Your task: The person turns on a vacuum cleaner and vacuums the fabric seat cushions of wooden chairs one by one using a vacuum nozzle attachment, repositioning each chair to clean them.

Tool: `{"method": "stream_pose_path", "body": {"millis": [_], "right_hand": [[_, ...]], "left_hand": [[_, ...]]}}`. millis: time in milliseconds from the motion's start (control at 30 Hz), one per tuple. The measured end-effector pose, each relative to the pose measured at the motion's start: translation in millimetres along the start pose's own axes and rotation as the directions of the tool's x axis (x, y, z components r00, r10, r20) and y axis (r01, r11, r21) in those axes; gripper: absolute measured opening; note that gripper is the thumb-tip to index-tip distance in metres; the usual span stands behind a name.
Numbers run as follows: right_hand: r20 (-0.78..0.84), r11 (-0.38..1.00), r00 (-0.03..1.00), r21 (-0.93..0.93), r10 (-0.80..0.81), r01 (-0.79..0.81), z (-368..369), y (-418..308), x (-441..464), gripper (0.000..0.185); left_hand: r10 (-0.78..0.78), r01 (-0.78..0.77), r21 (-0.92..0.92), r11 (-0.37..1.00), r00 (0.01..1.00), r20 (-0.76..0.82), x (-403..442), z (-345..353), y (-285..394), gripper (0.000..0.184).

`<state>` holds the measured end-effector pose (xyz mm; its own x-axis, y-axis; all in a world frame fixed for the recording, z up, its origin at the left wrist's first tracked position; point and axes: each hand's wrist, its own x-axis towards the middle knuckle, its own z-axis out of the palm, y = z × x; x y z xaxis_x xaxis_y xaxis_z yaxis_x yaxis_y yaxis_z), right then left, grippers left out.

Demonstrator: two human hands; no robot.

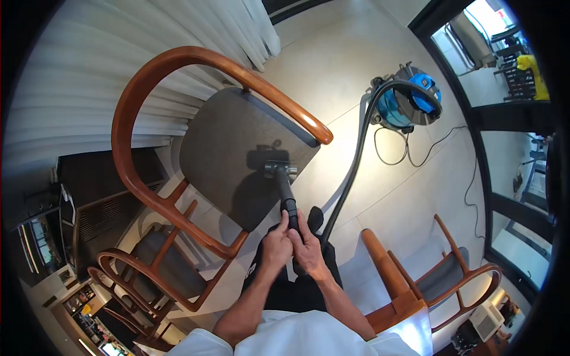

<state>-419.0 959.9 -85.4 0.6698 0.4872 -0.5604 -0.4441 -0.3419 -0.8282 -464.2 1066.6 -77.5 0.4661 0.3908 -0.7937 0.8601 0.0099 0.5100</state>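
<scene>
Both hands are wrapped round the black vacuum wand (287, 196), my left hand (277, 249) and my right hand (309, 249) side by side with the thumbs near each other. At its far end the wide nozzle (281, 169) rests on or just over the dark seat (231, 148) of a chair, close to the seat's right edge. A curved wooden armrest and back (127, 118) runs round that seat. From near my right hand the black hose (351, 178) leads up to a blue and black vacuum cleaner (407, 99) on the floor.
White curtains (107, 77) hang behind the chair. More wooden chairs (172, 267) stand at lower left, and another chair (445, 276) is beside a wooden table (398, 308) at lower right. A thin cable (469, 190) crosses the tiled floor near black-framed glass doors (484, 118).
</scene>
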Motion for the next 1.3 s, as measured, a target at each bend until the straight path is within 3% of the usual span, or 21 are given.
{"method": "stream_pose_path", "body": {"millis": [33,67,133,167,233,267,300,367,400,467,500,567,667,733,800,867,933,1033,1100,1200,1300], "right_hand": [[-0.024,1.000,1.000,-0.016,-0.004,0.003,2.5,5.5,-3.5,0.067],[-0.027,1.000,1.000,0.010,0.012,-0.012,4.5,13.5,-8.6,0.067],[-0.091,0.918,0.992,-0.393,-0.093,0.050,8.9,27.6,-12.3,0.067],[-0.141,0.875,0.961,-0.460,-0.237,0.148,10.4,38.1,-8.6,0.077],[-0.196,0.815,0.943,-0.568,-0.267,0.113,3.5,30.0,11.0,0.068],[-0.230,0.803,0.935,-0.590,-0.269,0.085,1.3,25.6,23.7,0.066],[-0.259,0.811,0.930,-0.581,-0.261,0.066,1.6,19.6,31.8,0.062],[-0.301,0.845,0.917,-0.531,-0.261,0.066,7.8,36.4,19.4,0.062],[-0.326,0.868,0.904,-0.489,-0.276,0.089,13.4,49.4,11.6,0.063],[-0.355,0.881,0.896,-0.466,-0.266,0.077,41.8,99.9,-28.8,0.063],[-0.418,0.898,0.861,-0.430,-0.291,0.095,56.7,119.3,-41.6,0.064],[-0.511,0.925,0.809,-0.365,-0.291,0.101,73.9,133.7,-41.2,0.062],[-0.656,0.940,0.679,-0.295,-0.330,0.172,54.3,123.7,25.3,0.058],[-0.712,0.978,0.671,-0.146,-0.209,0.150,39.2,126.6,56.9,0.057],[-0.700,0.991,0.705,-0.029,-0.114,0.131,44.9,134.6,39.2,0.058],[-0.631,0.951,0.711,-0.215,-0.310,0.224,75.8,160.2,-8.0,0.062],[-0.551,0.984,0.816,-0.125,-0.176,0.128,108.0,179.5,-63.6,0.063],[-0.596,0.996,0.799,-0.013,-0.080,0.090,109.3,169.5,-44.8,0.061],[-0.679,0.977,0.706,-0.085,-0.200,0.195,71.2,156.8,11.0,0.057],[-0.530,0.968,0.840,0.250,0.118,0.021,28.0,155.0,20.1,0.054],[-0.516,0.991,0.855,0.080,-0.054,0.112,46.4,195.4,-27.9,0.054]], "left_hand": [[0.054,-0.048,0.296,0.954,0.998,-0.014,0.0,-17.2,12.3,0.050],[0.203,-0.181,0.390,0.903,0.979,-0.016,3.3,-30.4,8.8,0.040],[0.169,-0.169,0.187,0.968,0.986,0.013,25.6,-56.3,18.8,0.034],[0.229,-0.198,0.227,0.954,0.966,-0.121,53.5,-63.9,19.3,0.035],[0.323,-0.237,0.284,0.929,0.894,-0.310,127.1,-75.1,16.2,0.037],[0.474,-0.269,0.496,0.826,0.808,-0.350,163.9,-76.6,22.0,0.038],[0.631,-0.406,0.530,0.745,0.688,-0.359,218.5,-77.9,1.7,0.043],[0.750,-0.421,0.689,0.590,0.601,-0.275,275.9,-77.7,4.4,0.052],[0.757,-0.438,0.694,0.572,0.607,-0.240,291.2,-77.2,5.2,0.052],[0.683,-0.221,0.877,0.427,0.714,-0.153,315.4,-71.0,14.5,0.056],[0.696,-0.240,0.878,0.415,0.705,-0.136,327.4,-64.3,14.1,0.056],[0.819,-0.213,0.914,0.345,0.543,-0.183,333.4,-57.7,-8.4,0.058],[0.821,-0.185,0.929,0.321,0.543,-0.176,341.5,-54.7,-14.3,0.059],[0.814,-0.176,0.932,0.317,0.556,-0.172,346.3,-54.6,-12.9,0.061],[0.808,-0.179,0.932,0.315,0.566,-0.164,342.7,-48.9,-9.8,0.063],[0.720,-0.126,0.895,0.429,0.645,-0.254,334.6,-39.1,-1.0,0.065],[0.731,-0.087,0.901,0.426,0.620,-0.286,340.4,-29.5,-4.3,0.068],[0.773,-0.077,0.918,0.389,0.570,-0.279,339.6,-33.7,-14.3,0.068],[0.788,-0.090,0.927,0.364,0.560,-0.255,341.3,-31.6,-10.4,0.070],[0.802,-0.088,0.929,0.359,0.538,-0.259,344.9,-30.0,-10.7,0.069],[0.799,-0.063,0.934,0.353,0.540,-0.265,342.8,-28.1,-10.9,0.069]]}}
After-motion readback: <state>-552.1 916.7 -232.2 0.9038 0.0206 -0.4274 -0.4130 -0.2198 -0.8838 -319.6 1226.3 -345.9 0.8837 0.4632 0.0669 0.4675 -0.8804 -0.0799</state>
